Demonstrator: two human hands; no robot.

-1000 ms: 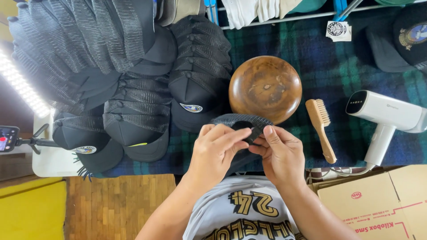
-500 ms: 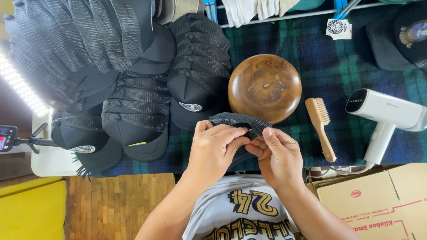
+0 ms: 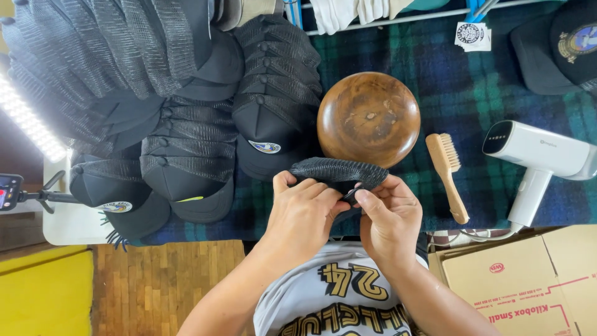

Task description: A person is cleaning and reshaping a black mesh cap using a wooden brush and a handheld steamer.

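On plaid cloth point(image 3: 460, 81), just before wooden dome block point(image 3: 368, 118): left hand point(image 3: 303, 214) and right hand point(image 3: 388, 218) both pinch black mesh cap point(image 3: 336, 172), fingertips closed on its strap.

at your lower right a brown cardboard box point(image 3: 522, 280) lies open, red print on its flaps. small round black-and-white stickers point(image 3: 472, 35) sit at the top on the plaid cloth. far left, a phone screen point(image 3: 6, 191) glows on a stand.
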